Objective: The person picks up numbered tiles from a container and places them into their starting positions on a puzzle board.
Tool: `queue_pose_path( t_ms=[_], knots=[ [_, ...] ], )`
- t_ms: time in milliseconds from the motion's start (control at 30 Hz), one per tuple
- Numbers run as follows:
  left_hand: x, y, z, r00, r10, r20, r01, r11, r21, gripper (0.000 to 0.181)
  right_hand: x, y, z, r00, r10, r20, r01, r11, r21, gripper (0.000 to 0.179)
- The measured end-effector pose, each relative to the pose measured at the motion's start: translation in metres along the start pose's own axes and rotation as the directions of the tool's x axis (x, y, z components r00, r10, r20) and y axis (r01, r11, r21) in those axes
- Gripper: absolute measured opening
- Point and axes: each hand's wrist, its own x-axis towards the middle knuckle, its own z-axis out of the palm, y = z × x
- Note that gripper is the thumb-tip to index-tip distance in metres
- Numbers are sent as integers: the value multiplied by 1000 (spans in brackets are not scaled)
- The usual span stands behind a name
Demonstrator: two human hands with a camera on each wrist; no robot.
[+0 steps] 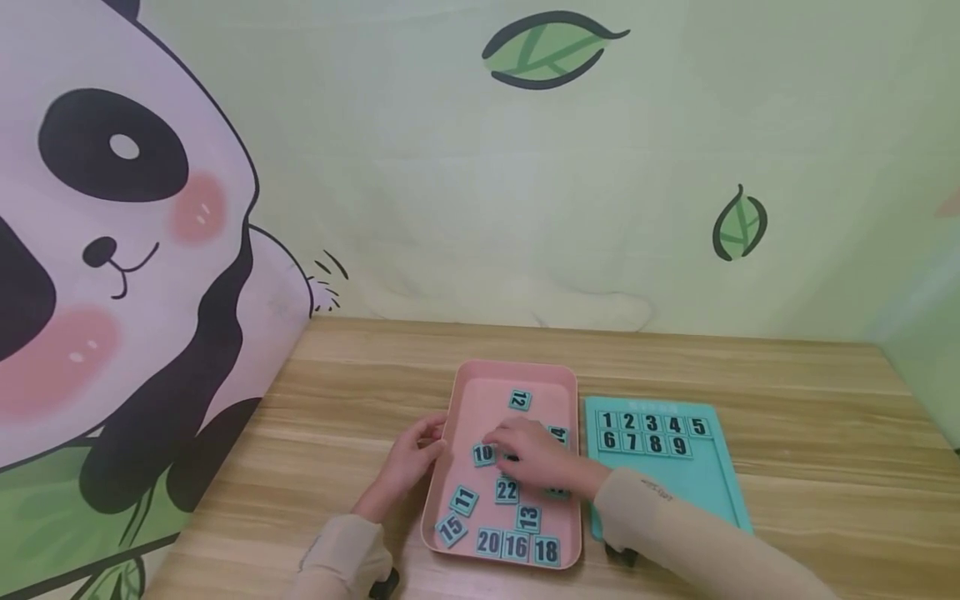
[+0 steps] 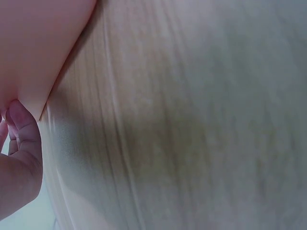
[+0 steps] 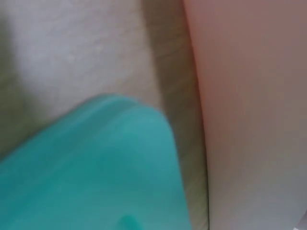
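A pink tray [image 1: 517, 372] holds several teal number tiles with black digits. At its left rim is my left hand [image 1: 411, 457], thumb and fingers pinching the edge; the left wrist view shows the thumb [image 2: 24, 122] against the tray wall [image 2: 38, 52]. My right hand [image 1: 531, 454] reaches over the tray from the right. Its thumb and forefinger are apart, with their tips right at the edges of the 10 tile [image 1: 483, 454]. Another tile lies partly hidden under that hand. Close by are the 22 tile [image 1: 507, 490] and the 12 tile [image 1: 520, 400].
A teal board [image 1: 660, 479] lies right of the tray, tiles 1 to 9 set in two rows at its top. The right forearm crosses its lower part. Both stand on a wooden table [image 1: 817, 433]; behind it is a wall with a panda print [image 1: 150, 250].
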Motion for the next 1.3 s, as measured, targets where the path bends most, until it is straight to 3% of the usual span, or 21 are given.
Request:
queue_pose_path(
  t_ms=[100,367,767,1033,1300],
  knots=[
    [-1,1,0,1000,0,0,0,1000,3,38,4,0,4,999,37,-19,-38,998,-45,35],
    [-1,1,0,1000,10,5,-10,1000,5,37,12,-5,14,982,183,-33,-185,981,-54,39],
    [0,-1,-1,999,43,5,-43,999,2,37,14,-7,17,979,194,-64,-199,978,-69,33],
    [-1,-1,1,999,37,10,-37,999,0,37,11,-4,11,980,180,-89,-173,982,81,32],
    [-1,0,0,1000,29,5,-29,1000,7,37,-8,1,-15,980,188,-58,-163,940,300,30]
  ],
)
